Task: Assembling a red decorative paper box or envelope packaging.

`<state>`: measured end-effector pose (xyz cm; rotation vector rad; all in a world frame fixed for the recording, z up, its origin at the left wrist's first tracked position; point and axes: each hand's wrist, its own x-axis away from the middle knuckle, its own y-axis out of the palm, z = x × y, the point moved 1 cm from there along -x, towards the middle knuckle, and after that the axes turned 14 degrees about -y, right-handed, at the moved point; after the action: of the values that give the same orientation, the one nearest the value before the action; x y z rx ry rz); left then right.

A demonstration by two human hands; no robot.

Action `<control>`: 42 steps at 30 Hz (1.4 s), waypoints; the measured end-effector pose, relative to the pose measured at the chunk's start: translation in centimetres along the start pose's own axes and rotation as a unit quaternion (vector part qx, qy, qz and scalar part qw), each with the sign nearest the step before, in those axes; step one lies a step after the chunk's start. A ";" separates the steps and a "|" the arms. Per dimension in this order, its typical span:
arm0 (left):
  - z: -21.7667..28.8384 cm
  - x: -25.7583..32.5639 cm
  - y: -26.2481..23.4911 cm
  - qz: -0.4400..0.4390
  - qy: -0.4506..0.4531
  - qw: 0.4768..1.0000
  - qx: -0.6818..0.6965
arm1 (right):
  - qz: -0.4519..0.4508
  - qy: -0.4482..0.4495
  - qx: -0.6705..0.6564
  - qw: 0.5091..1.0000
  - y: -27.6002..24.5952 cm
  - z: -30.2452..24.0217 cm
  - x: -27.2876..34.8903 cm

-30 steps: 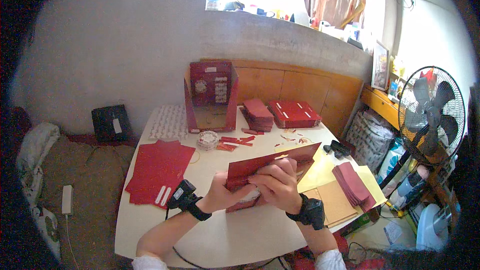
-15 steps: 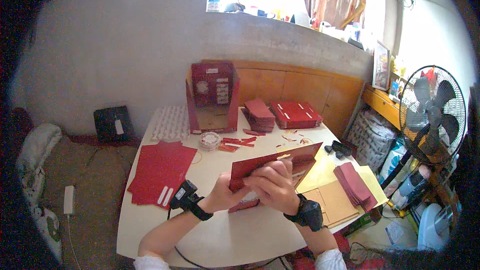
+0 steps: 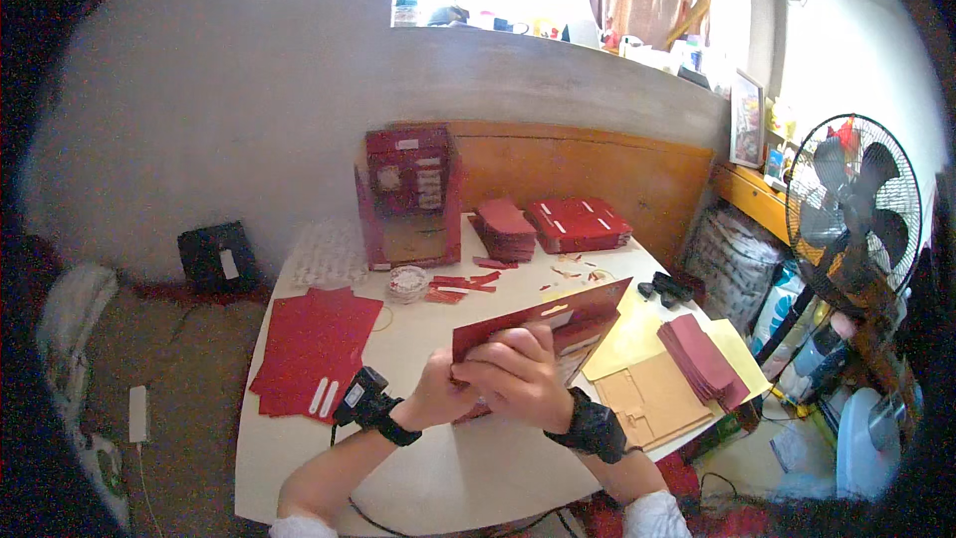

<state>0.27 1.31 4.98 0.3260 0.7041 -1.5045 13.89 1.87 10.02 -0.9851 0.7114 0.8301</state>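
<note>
While both hands meet at the near middle of the tabletop [image 3: 438, 458], they hold a dark red card sheet [image 3: 558, 314] between them, raised off the surface and slanting up toward the right. The left hand [image 3: 446, 394] is closed on the sheet's lower left edge, and the right hand [image 3: 523, 377] curls over its front with the fingers folded down onto the card; both are gripping it. Such a sheet looks thin, light and fairly stiff, likely to crease where it is pressed and to bow if held by one corner, so a hold along an edge or beside a fold line, thumb on one face and fingers on the other, seems the safest. To the left lies a flat stack of red sheets [image 3: 314, 349], apart from the hands. Farther back stand an open red box [image 3: 408, 197] and piles of folded red pieces [image 3: 578, 224]; tan card [image 3: 652, 408] lies just right of the right wrist.
</note>
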 end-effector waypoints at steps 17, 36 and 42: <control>1.0 -0.2 -0.5 -0.021 -0.053 0.998 0.008 | -0.015 0.042 0.060 0.997 -3.2 3.2 3.0; 0.6 -0.2 -0.3 -0.024 -0.064 0.998 0.013 | 0.009 0.069 0.067 0.995 -3.8 4.0 4.0; 0.6 -0.2 -0.5 -0.019 -0.068 0.997 0.010 | 0.027 0.069 0.049 0.996 -4.1 4.2 3.9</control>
<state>-0.05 1.03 5.66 0.2242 0.5896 -1.5551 19.92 5.49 10.21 -0.9442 0.8924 0.7710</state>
